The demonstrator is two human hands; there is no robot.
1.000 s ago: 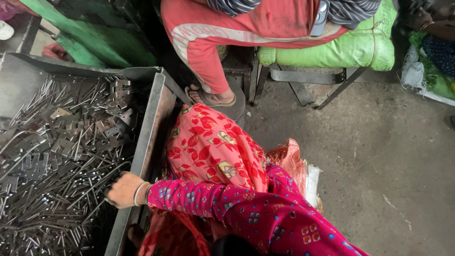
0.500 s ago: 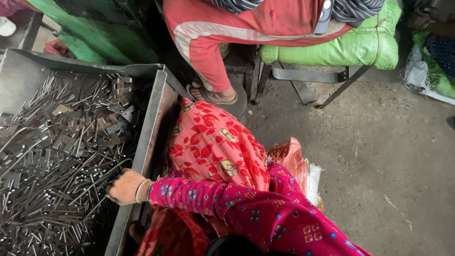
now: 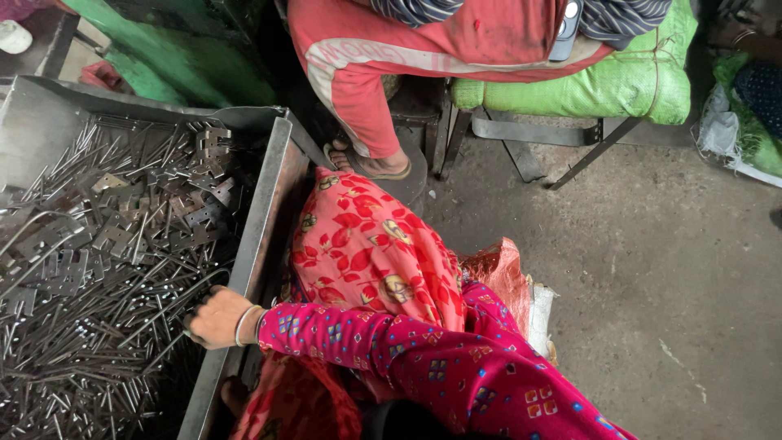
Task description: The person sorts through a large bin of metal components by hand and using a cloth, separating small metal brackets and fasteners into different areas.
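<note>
My right hand [image 3: 213,318], a bangle at its wrist and a pink patterned sleeve behind it, reaches left across my red floral lap [image 3: 366,253] into a metal tray [image 3: 259,213]. The fingers are curled down into a heap of thin metal rods [image 3: 98,342] just inside the tray's right rim and seem to close on a few. Small flat perforated metal plates [image 3: 122,220] lie mixed among the rods further in. My left hand is out of view.
Another person in red trousers [image 3: 358,90] sits close ahead, one sandalled foot [image 3: 371,163] on the floor near my knee. A green sack [image 3: 619,81] lies on a metal-framed seat [image 3: 554,134]. Bare concrete floor [image 3: 668,269] spreads to the right.
My right hand stays at nearly the same spot among the rods by the tray rim. The view has shifted slightly.
</note>
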